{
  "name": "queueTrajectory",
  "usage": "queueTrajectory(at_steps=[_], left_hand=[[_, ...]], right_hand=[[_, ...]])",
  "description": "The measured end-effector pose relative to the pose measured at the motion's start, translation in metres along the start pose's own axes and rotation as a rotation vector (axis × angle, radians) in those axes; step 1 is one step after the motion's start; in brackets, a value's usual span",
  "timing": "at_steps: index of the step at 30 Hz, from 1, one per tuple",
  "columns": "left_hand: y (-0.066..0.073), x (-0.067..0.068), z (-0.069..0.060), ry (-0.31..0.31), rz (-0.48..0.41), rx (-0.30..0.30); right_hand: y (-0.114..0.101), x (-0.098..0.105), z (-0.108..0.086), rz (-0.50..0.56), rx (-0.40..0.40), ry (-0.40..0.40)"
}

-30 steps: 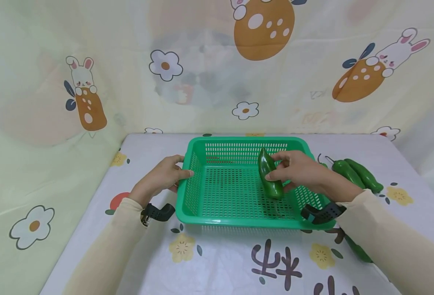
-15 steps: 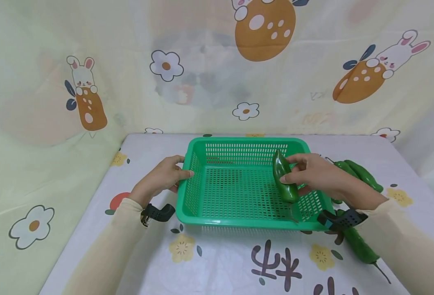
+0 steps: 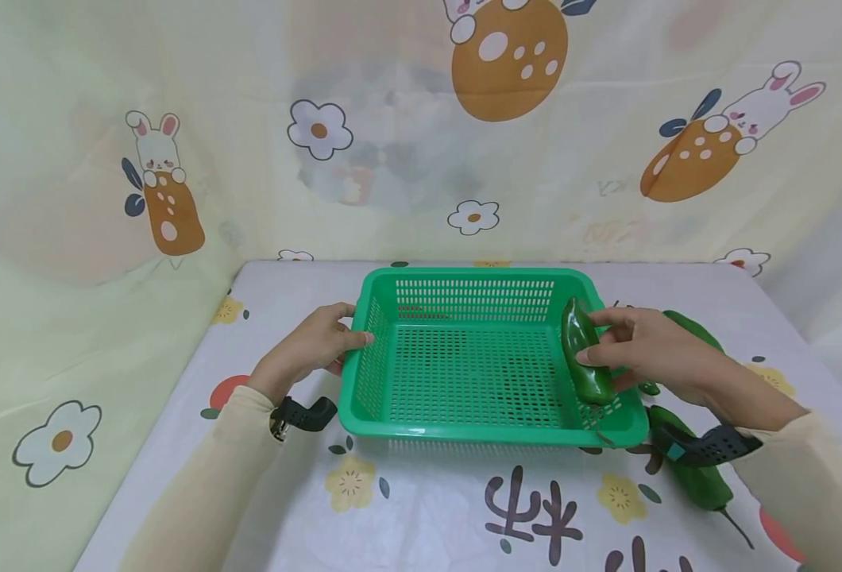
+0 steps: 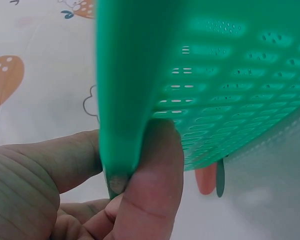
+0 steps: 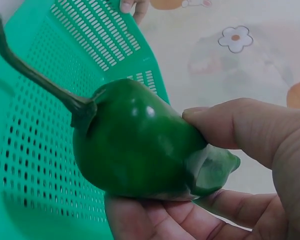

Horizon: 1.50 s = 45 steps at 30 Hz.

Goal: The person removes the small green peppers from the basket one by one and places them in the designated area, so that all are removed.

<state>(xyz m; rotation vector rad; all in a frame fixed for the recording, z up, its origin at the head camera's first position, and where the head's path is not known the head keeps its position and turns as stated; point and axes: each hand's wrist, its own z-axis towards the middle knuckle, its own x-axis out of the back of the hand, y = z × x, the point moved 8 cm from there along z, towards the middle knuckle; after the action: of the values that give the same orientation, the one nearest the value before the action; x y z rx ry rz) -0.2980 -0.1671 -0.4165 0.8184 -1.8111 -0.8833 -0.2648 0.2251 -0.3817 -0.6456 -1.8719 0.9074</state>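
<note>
My right hand point(image 3: 631, 349) grips a green pepper point(image 3: 581, 357) between thumb and fingers, above the right end of a green plastic basket point(image 3: 492, 434). In the right wrist view the pepper point(image 5: 135, 140) is large and glossy, its long curved stem toward the upper left. The basket's perforated floor shows nothing lying on it. At the left end, my left hand point(image 3: 314, 349) pinches the basket's rim. The left wrist view shows that rim point(image 4: 122, 100) held between thumb and fingers.
Right of the basket, a green pepper point(image 3: 703, 485) lies partly under my right wrist strap. Behind my right forearm, another pepper point(image 3: 693, 327) shows, partly hidden. A patterned cloth point(image 3: 421, 516) covers the table, and a printed curtain point(image 3: 392, 191) hangs behind it.
My right hand has moved to the right with the pepper, from over the basket's inner right part to near its right wall. The left hand and basket stay almost where they were.
</note>
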Motion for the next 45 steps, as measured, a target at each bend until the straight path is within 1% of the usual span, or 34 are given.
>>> queueTrajectory(at_steps=[5, 11, 15, 20, 23, 31, 38, 45], left_hand=[[0.000, 0.000, 0.000, -0.003, -0.004, -0.005], [0.000, 0.000, -0.001, -0.007, -0.008, -0.004], [0.001, 0.000, -0.001, -0.004, -0.008, 0.001], [0.002, 0.000, -0.001, -0.002, 0.000, 0.003], [0.001, 0.000, -0.001, -0.005, 0.004, 0.000], [0.002, 0.000, -0.002, -0.010, 0.003, -0.002], [0.002, -0.001, -0.001, -0.002, 0.002, 0.002], [0.002, -0.001, -0.002, -0.011, -0.002, -0.002]], right_hand=[[0.010, 0.009, -0.009, -0.007, -0.004, 0.037], [0.019, 0.017, -0.019, 0.018, 0.006, 0.033], [0.024, 0.023, -0.026, -0.016, 0.013, 0.050], [0.035, 0.035, -0.037, -0.025, -0.010, 0.078], [0.044, 0.040, -0.042, -0.011, -0.028, 0.089], [0.071, 0.047, -0.051, -0.039, -0.077, 0.098], [0.094, 0.054, -0.061, -0.065, -0.121, 0.125], [0.126, 0.061, -0.069, -0.101, -0.194, 0.134]])
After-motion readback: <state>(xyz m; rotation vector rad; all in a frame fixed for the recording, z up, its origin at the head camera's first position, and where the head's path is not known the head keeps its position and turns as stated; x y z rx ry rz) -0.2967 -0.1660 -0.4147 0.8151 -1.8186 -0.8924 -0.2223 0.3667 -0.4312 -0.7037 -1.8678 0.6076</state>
